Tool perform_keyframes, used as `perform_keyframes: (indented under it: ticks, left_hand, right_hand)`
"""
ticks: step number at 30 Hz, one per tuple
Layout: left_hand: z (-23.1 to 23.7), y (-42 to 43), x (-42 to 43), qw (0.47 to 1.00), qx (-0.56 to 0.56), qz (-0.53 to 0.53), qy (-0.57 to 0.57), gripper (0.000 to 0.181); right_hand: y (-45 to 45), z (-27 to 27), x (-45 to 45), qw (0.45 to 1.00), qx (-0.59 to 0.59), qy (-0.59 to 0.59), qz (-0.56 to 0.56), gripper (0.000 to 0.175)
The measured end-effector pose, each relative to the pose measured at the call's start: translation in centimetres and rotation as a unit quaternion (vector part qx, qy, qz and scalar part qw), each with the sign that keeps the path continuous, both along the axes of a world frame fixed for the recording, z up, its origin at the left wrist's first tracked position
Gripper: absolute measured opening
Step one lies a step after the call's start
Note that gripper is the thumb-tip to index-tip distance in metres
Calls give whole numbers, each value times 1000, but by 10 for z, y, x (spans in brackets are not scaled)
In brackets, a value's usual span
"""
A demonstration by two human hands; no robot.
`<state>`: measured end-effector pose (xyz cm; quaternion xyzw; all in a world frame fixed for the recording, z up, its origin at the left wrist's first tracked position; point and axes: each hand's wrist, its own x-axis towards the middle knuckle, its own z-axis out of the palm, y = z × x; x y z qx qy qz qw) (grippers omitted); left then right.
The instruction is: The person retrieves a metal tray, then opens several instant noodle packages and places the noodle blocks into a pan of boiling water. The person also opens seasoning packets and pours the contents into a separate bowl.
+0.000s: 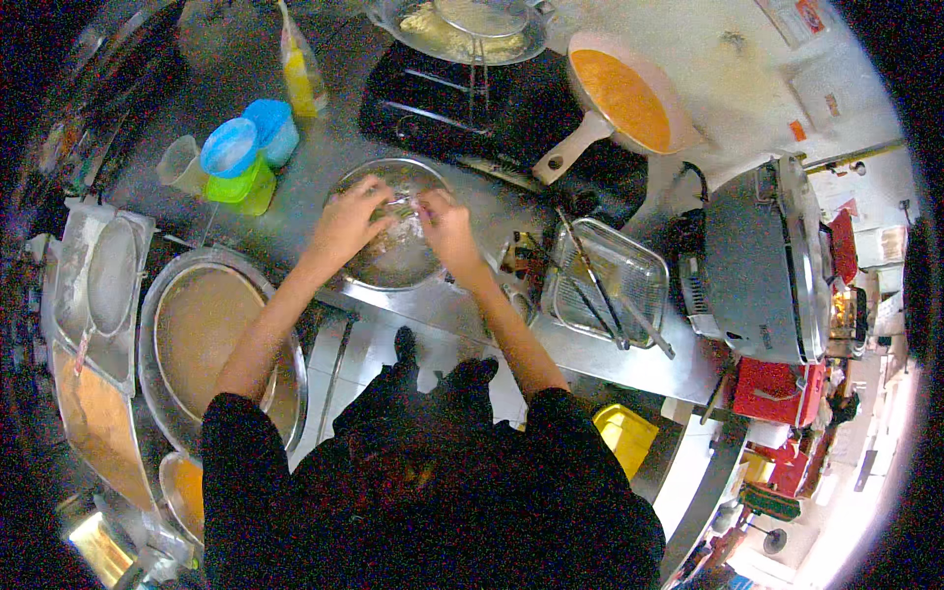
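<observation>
A round metal bowl (402,273) stands on the steel counter before me, with whitish, partly shredded-looking food (402,232) in it. Both hands are over this bowl, close together. My left hand (352,221) has its fingers bent near a small green and pale item (399,206). From the other side, my right hand (446,225) reaches the same item with fingertips pinched. The item lies between the two hands; blur hides what it is and which hand grips it.
A frying pan (627,96) of orange liquid sits by a black stove (435,96), with a sieve above a wok (531,44). Blue and green plastic containers (243,184) stand left. Tongs lie on a wire-lined tray (656,273) at right. A large basin (151,332) is at lower left.
</observation>
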<state>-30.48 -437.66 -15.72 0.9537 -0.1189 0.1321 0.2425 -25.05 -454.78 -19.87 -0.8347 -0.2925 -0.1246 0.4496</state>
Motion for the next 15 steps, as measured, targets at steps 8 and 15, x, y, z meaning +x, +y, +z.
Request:
perform_keyframes:
  ticks: [8, 15]
  left_hand:
    - [-16, 9, 19, 994, -105, -2, -17, 18]
    - [-1, 18, 11, 989, -133, 48, 45, 16]
  right_hand:
    - [-7, -2, 11, 996, 30, 75, 29, 14]
    - [-11, -8, 17, 997, -4, 77, 10, 29]
